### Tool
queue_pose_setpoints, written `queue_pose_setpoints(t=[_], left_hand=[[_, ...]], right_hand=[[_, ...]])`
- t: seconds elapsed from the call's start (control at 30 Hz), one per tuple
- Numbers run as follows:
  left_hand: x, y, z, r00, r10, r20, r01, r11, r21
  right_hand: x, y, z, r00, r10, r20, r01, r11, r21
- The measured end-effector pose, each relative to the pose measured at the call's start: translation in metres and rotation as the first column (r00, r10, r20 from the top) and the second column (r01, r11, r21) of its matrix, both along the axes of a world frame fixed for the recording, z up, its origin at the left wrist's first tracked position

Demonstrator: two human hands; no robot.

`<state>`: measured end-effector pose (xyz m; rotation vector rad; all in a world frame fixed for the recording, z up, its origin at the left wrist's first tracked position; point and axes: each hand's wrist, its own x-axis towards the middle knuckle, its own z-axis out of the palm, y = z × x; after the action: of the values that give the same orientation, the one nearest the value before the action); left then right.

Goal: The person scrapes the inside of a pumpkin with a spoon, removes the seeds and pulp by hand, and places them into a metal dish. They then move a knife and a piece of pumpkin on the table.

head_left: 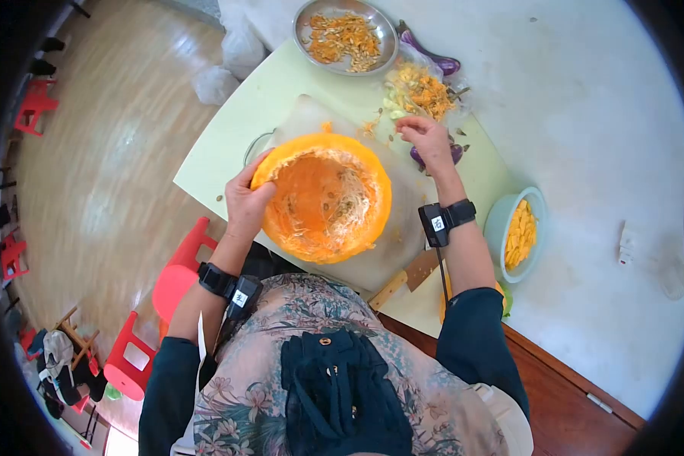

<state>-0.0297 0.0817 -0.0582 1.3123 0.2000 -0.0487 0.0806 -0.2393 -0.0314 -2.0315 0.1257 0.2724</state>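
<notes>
A large hollowed pumpkin half (321,201) sits on the cutting board (395,235), its cut opening facing up toward me. Stringy fibres and a few seeds cling to its inner wall. My left hand (249,199) grips the rim on the left side, thumb over the edge. Apart from the pumpkin, my right hand (428,143) hovers just below a pile of pumpkin pulp and peelings (422,93). Its fingers are drawn together in a pinch; anything between them is too small to make out. Beneath that hand lies a purple eggplant (456,153), partly covered.
A metal bowl (394,47) holds pulp and seeds at the back, beside another eggplant (431,55). On the right, a pale green basin (495,232) contains cut pumpkin pieces. A wooden-handled knife (389,292) lies near the front edge. Red stools (181,270) stand at left.
</notes>
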Motion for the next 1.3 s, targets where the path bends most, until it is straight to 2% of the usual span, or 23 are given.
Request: queue_pose_setpoints(t=[0.07,0.1,0.17,0.2,0.27,0.3,0.37,0.4,0.47,0.6,0.67,0.7,0.77,0.9,0.97,1.0,1.07,1.1,1.17,1.3], left_hand=[[0.001,0.01,0.002,0.996,0.052,-0.072,-0.057,0.997,-0.059],[0.002,0.014,0.004,0.996,0.057,-0.075,-0.061,0.997,-0.049],[0.004,0.018,0.009,0.988,0.094,-0.126,-0.098,0.995,-0.031],[0.003,0.019,0.009,0.987,0.097,-0.127,-0.1,0.995,-0.021],[0.002,0.019,0.007,0.981,0.129,-0.145,-0.125,0.991,0.038],[0.0,0.019,0.007,0.981,0.126,-0.148,-0.121,0.992,0.042],[-0.005,0.02,0.005,0.984,0.139,-0.108,-0.127,0.986,0.107],[-0.008,0.021,0.001,0.985,0.137,-0.106,-0.125,0.986,0.109],[-0.014,0.025,-0.012,0.978,0.187,-0.09,-0.187,0.982,0.011],[-0.016,0.027,-0.019,0.978,0.184,-0.099,-0.191,0.98,-0.062],[-0.016,0.027,-0.021,0.976,0.198,-0.093,-0.206,0.976,-0.078],[-0.016,0.027,-0.02,0.976,0.198,-0.092,-0.205,0.976,-0.076],[-0.015,0.026,-0.017,0.975,0.192,-0.114,-0.204,0.973,-0.111],[-0.015,0.027,-0.014,0.959,0.211,-0.187,-0.231,0.968,-0.093],[-0.013,0.026,-0.011,0.966,0.175,-0.189,-0.198,0.974,-0.111],[-0.013,0.026,-0.011,0.96,0.199,-0.196,-0.221,0.971,-0.093],[-0.013,0.025,-0.013,0.96,0.208,-0.186,-0.235,0.963,-0.136],[-0.012,0.025,-0.015,0.955,0.227,-0.19,-0.254,0.959,-0.129],[-0.012,0.027,-0.021,0.966,0.183,-0.18,-0.217,0.957,-0.191],[-0.012,0.027,-0.027,0.968,0.191,-0.166,-0.222,0.954,-0.201]], right_hand=[[0.008,0.002,-0.024,0.997,0.071,-0.019,-0.073,0.991,-0.111],[0.013,0.005,-0.034,0.997,0.075,-0.022,-0.077,0.992,-0.101],[0.019,0.011,-0.054,0.904,0.337,0.264,-0.175,0.853,-0.492],[0.019,0.016,-0.059,0.904,0.336,0.265,-0.177,0.858,-0.483],[0.019,0.024,-0.067,0.759,0.486,0.433,0.025,0.644,-0.765],[0.018,0.025,-0.069,0.763,0.481,0.432,0.025,0.647,-0.762],[0.015,0.024,-0.07,0.835,0.439,0.332,-0.123,0.737,-0.664],[0.014,0.025,-0.069,0.835,0.436,0.335,-0.12,0.739,-0.662],[0.011,0.025,-0.066,0.924,0.342,0.171,-0.238,0.864,-0.443],[0.013,0.023,-0.068,0.95,0.287,0.121,-0.222,0.896,-0.385],[0.011,0.017,-0.072,0.972,0.188,0.139,-0.146,0.953,-0.267],[0.01,0.016,-0.067,0.972,0.187,0.14,-0.145,0.953,-0.265],[0.01,0.015,-0.057,0.991,0.083,0.107,-0.057,0.973,-0.222],[0.015,0.041,-0.03,0.97,0.187,0.154,-0.168,0.977,-0.13],[0.018,0.07,-0.027,0.921,0.338,0.194,-0.295,0.93,-0.221],[0.018,0.081,-0.033,0.915,0.355,0.19,-0.317,0.926,-0.203],[0.015,0.097,-0.048,0.745,0.511,0.429,-0.23,0.801,-0.553],[0.014,0.098,-0.052,0.738,0.522,0.427,-0.249,0.799,-0.547],[0.017,0.087,-0.06,0.806,0.53,0.264,-0.309,0.757,-0.576],[0.003,0.053,-0.069,0.843,0.409,0.35,-0.207,0.846,-0.491]])
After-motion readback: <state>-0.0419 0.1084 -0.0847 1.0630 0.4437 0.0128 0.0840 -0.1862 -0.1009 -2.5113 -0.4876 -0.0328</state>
